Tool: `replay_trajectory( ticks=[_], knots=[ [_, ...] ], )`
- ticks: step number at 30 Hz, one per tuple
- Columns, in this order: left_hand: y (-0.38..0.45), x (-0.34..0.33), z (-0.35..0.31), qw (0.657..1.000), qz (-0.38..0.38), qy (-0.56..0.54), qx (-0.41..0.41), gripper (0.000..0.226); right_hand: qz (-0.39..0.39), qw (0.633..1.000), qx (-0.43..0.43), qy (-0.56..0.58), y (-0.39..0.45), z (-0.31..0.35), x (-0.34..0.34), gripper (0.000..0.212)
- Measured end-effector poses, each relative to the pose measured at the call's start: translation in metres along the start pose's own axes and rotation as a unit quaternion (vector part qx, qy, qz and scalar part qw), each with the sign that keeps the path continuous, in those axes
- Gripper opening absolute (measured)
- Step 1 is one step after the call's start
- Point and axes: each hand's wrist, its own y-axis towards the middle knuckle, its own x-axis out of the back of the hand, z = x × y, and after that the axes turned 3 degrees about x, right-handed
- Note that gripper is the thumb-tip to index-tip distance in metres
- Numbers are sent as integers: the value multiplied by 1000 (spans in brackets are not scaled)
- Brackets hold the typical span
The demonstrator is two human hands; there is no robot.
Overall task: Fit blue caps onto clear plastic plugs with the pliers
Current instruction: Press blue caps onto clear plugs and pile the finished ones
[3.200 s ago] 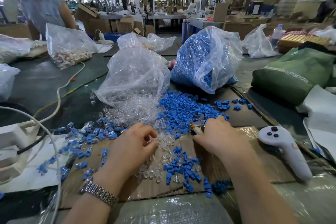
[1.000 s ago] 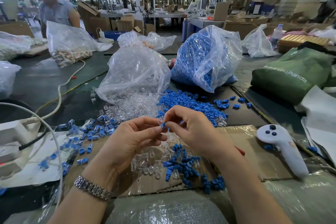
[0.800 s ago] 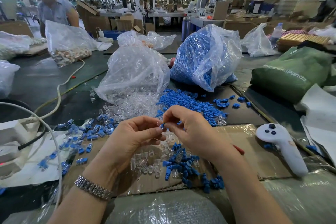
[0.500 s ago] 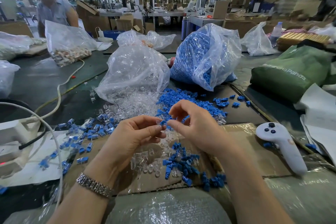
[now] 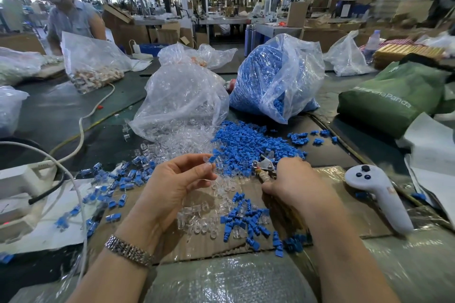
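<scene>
Head view: a cluttered workbench. At left of centre lies a scatter of finished capped plugs (image 5: pixel 118 177); far more loose blue caps (image 5: pixel 248 145) and clear plugs (image 5: pixel 182 140) spill from two bags above centre, so most work likely remains. The left hand (image 5: pixel 172 187), mid-frame, palm up, pinches one plug with a cap (image 5: pixel 209 158) at its fingertips. The right hand (image 5: pixel 293 182), palm down, curls round the pliers (image 5: pixel 264 166) on the cardboard (image 5: pixel 344 224).

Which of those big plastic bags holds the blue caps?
The right bag, packed blue, behind the right hand; the left bag holds clear plugs.
</scene>
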Motion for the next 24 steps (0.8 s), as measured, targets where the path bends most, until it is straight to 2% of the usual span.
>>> replay_trajectory(
  ticks=[3,5,8,10,13,15,20,24],
  knots=[
    [0,1,0,1000,-8,-27,-1,26,-1,998,7,63,-2,2,7,28],
    [0,2,0,999,-10,-45,0,23,-6,990,1,143,-5,2,15,30],
    [1,4,-1,997,-8,-71,3,22,6,957,18,288,-7,1,27,25],
    [2,5,-1,996,-10,-85,2,22,63,926,59,366,-10,4,31,27],
    [3,5,-1,996,-21,-91,-11,21,181,855,114,473,-17,18,34,29],
    [4,4,-1,995,-29,-95,-27,23,232,832,143,484,-22,26,32,29],
    [4,5,-2,994,-23,-98,-42,25,253,845,185,433,-33,44,26,17],
    [4,6,-1,994,-23,-95,-46,22,253,850,192,420,-36,49,24,18]
  ],
)
